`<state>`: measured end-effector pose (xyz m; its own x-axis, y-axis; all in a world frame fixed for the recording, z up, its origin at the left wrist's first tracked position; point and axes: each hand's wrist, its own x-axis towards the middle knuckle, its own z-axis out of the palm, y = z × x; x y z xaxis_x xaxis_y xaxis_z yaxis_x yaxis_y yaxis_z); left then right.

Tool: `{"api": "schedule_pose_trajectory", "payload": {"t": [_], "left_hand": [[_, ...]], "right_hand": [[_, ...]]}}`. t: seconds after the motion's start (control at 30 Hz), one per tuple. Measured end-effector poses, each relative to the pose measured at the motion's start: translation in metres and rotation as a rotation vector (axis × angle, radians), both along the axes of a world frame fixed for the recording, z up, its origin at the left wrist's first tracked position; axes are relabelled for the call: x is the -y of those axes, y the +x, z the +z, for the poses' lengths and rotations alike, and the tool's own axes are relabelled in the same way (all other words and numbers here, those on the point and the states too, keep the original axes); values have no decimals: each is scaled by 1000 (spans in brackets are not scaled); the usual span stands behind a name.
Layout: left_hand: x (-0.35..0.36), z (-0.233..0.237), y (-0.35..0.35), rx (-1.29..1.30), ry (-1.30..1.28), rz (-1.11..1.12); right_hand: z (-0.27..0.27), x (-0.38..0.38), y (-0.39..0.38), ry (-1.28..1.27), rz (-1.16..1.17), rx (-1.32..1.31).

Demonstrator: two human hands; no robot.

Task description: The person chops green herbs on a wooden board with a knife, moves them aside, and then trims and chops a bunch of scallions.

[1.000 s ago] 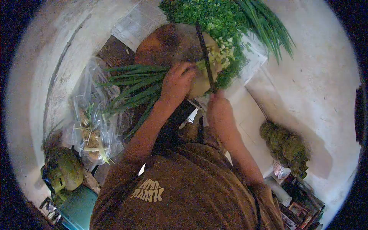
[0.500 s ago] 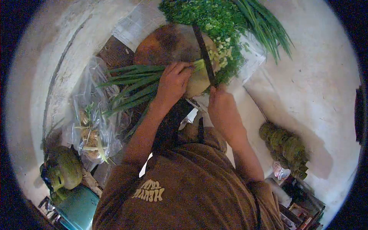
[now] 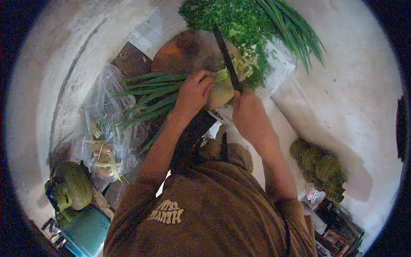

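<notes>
My left hand (image 3: 197, 91) is closed around a bunch of green onions (image 3: 150, 88) on a round wooden chopping board (image 3: 180, 49). The pale cut ends poke out to the right of my fingers, and the long green leaves trail off to the left. In my right hand (image 3: 250, 113) is a knife (image 3: 225, 58) with a long dark blade, lying across the board right beside those ends. To the right of the blade sit pale chopped pieces (image 3: 250, 60), which run into a large heap of chopped greens (image 3: 227, 15) at the far side.
More whole green onions (image 3: 295, 30) lie at the upper right, near white sheeting (image 3: 278, 68). A clear plastic bag (image 3: 105, 124) with scraps is on the left. Green-brown bundles (image 3: 319, 167) stand at right, a gourd-like object (image 3: 70, 186) and teal bin (image 3: 87, 229) at lower left.
The knife and my right hand have shifted slightly up and left in view. My left hand keeps its hold on the green onions with little visible movement.
</notes>
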<state>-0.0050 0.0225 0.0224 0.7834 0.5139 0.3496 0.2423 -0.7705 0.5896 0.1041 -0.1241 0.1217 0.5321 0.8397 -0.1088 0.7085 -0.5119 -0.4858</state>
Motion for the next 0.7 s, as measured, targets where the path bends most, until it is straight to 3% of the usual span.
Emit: {"api": "schedule_pose_trajectory", "payload": {"t": [0.3,0.37,0.5,0.6,0.7], "left_hand": [[3,-1,-2,32,1,6],[5,-1,-5,14,3,3],[5,6,-1,-25,9,26],[5,4,0,12,11,32],[6,-2,-2,34,-4,34]], "right_hand": [[-60,-15,-11,22,-122,-193],[-64,-26,10,44,-55,-113],[-13,-25,11,69,-45,-113],[9,-2,-3,122,150,115],[-10,5,-8,16,40,-85]]}}
